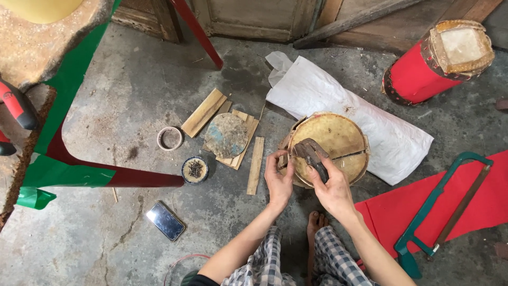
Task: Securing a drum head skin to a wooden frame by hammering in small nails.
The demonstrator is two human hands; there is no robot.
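Observation:
A round drum-like piece (338, 139) with a tan skin face and wooden slats around its side stands on the concrete floor in front of me. My right hand (332, 186) grips a dark metal hammer (310, 152), its head resting over the near left part of the skin. My left hand (278, 179) pinches the drum's near left rim, fingers on a slat edge. My bare foot (315, 223) shows just below the hands.
Wooden slats (203, 112) and a round disc (226, 135) lie to the left, with a tape roll (170, 138), a small dish of nails (194, 170) and a phone (165, 221). A white sack (381, 127), red drum (423, 71), red sheet (476, 206) and green hacksaw (442, 204) sit right.

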